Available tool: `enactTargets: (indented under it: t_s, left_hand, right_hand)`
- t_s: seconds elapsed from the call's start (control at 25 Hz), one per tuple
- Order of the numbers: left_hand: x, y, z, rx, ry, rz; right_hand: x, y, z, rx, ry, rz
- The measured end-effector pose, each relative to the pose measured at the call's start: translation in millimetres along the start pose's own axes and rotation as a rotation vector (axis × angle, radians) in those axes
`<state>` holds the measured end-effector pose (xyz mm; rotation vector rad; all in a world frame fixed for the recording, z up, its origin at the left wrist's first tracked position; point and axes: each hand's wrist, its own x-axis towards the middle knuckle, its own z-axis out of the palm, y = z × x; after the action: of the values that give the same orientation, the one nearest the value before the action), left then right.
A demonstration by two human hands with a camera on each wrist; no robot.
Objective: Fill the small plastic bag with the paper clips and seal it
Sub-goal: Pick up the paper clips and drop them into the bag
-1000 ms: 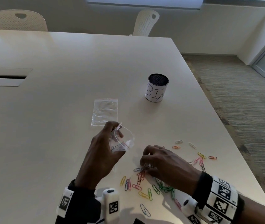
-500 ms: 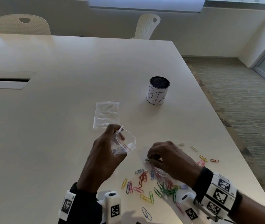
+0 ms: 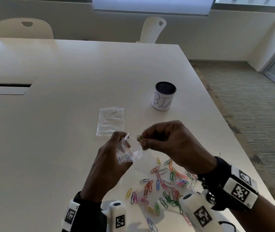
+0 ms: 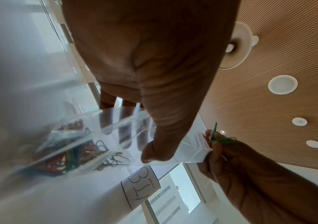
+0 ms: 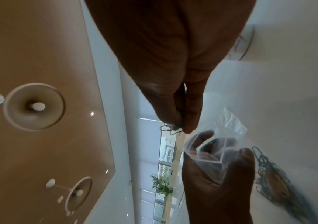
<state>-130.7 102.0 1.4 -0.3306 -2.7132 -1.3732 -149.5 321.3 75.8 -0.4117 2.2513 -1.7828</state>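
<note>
Pinching green wire paper clips (image 3: 139,137), the right hand (image 3: 170,143) hovers at the small clear plastic bag (image 3: 130,152). Left hand (image 3: 110,163) grips its open mouth. Next, I'd judge: drop them inside.

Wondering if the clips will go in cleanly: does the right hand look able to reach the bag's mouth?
Probably yes: the right hand pinches green paper clips at the open small bag, held by the left hand.

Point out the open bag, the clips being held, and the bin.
bag (image 3: 130,152): head view, clear side below the mouth.
held clips (image 3: 139,137): head view, wire loops above the fingertips.
bin (image 3: 162,102): head view, white lettered wall.
</note>
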Motion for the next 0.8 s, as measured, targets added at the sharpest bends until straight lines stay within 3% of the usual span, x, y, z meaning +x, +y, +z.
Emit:
enactTargets:
  t_s: [0.28,0.44,0.64,0.72,0.8]
  left_hand:
    - [0,-2,2,-0.004,-0.001,-0.023]
    - [0,-4,1,0.000,0.010,-0.016]
    - [-1,-3,-2,-0.017,0.017,-0.002]
    - [-2,-5,-3,-0.012,0.020,-0.007]
    - [-2,-6,-5,-0.006,0.021,-0.014]
  right_hand:
    - [19,-4,27,-0.399,-0.025,-0.128]
    - [18,-7,24,-0.417,-0.010,-0.157]
    - [6,-3,14,-0.452,0.111,-0.221]
    - [-6,4,8,-0.497,-0.024,-0.205]
    - [-18,13,10,-0.530,-0.286,-0.164]
